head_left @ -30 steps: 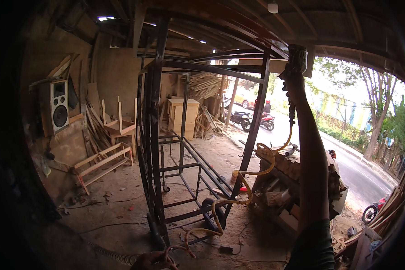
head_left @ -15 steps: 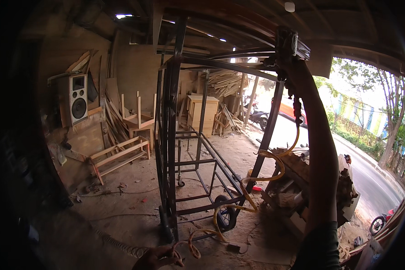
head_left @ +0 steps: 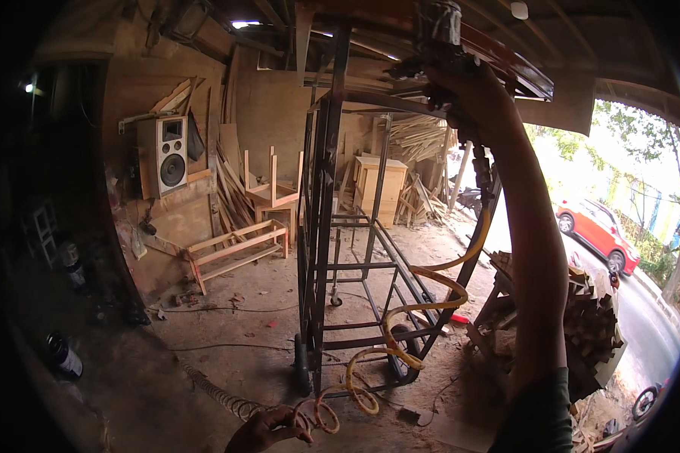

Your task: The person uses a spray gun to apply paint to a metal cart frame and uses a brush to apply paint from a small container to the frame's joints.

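Observation:
My right hand (head_left: 472,94), arm stretched upward, is closed around the handle of a spray gun (head_left: 437,64) with a cup on top. The gun is close to the top edge of a tall dark metal cart frame (head_left: 327,196), just below its reddish-brown top panel (head_left: 363,16). From the gun's handle a yellow coiled air hose (head_left: 438,306) hangs down across the frame. Low in front, my left hand (head_left: 264,430) pinches that hose where its coils come near the lower edge. The frame stands upright on the floor, with a black wheel (head_left: 405,355) at its base.
A wood-scrap pile (head_left: 582,325) lies right of the frame. Behind stand a wooden bench frame (head_left: 238,249), a light wooden cabinet (head_left: 379,185) and leaning boards. A speaker (head_left: 162,157) hangs on the left wall. Cables cross the dusty floor; a red car (head_left: 598,234) is on the road.
My view has turned, so the scene sits farther right. The spray gun in my right hand has moved left along the frame's top. A red car is now in full view. My left hand still holds the hose.

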The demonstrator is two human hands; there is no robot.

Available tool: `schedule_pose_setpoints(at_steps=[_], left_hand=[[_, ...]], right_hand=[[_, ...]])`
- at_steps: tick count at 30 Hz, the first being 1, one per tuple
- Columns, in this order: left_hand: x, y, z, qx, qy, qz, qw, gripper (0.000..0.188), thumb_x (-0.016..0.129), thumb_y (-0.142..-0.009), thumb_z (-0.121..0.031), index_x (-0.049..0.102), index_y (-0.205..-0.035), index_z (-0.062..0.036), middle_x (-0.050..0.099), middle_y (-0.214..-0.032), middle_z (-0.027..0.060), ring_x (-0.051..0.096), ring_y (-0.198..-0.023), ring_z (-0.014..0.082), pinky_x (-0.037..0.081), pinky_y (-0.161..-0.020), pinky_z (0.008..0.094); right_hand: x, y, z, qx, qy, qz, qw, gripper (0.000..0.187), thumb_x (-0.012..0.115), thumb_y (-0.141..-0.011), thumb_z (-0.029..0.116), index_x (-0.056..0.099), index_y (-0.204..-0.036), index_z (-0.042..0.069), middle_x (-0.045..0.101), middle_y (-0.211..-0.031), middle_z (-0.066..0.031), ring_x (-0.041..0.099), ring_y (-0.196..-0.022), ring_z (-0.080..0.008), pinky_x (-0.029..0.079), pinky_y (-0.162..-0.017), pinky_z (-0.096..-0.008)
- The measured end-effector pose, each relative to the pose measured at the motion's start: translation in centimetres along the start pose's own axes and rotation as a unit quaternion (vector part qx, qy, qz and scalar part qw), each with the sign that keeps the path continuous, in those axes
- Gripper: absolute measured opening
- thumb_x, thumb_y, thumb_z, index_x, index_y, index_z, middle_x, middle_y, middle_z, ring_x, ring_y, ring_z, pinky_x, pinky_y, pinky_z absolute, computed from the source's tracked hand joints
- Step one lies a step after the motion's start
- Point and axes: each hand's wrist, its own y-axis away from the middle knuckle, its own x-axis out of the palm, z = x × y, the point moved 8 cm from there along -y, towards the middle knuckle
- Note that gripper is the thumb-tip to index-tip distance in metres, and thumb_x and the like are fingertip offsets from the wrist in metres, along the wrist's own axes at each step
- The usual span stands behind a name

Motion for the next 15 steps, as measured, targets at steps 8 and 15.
schedule_pose_setpoints(at_steps=[8,15], left_hand=[[0.3,1.2,0.4,0.003,0.017,-0.024,1.0,0.025,0.068,-0.094,-0.027,0.062,-0.101,-0.0032,0.063,-0.089,0.0006,0.06,-0.083,0.0125,0.05,-0.08,0.0303],[2.1,-0.5,-0.8,-0.012,0.011,0.013,1.0,0.026,0.066,-0.095,-0.027,0.065,-0.102,-0.0023,0.066,-0.089,0.0032,0.062,-0.086,0.0133,0.049,-0.081,0.0305]], right_hand=[[-0.1,1.5,-1.7,0.044,0.048,-0.05,0.997,0.026,0.072,-0.09,0.024,0.064,-0.103,0.003,0.065,-0.07,-0.0054,0.052,-0.044,-0.0076,0.038,-0.036,-0.0227],[-7.6,3.6,-6.3,0.068,0.06,-0.128,0.988,0.023,0.071,-0.091,0.025,0.065,-0.093,0.004,0.063,-0.067,-0.0045,0.05,-0.041,-0.0082,0.036,-0.035,-0.0229]])
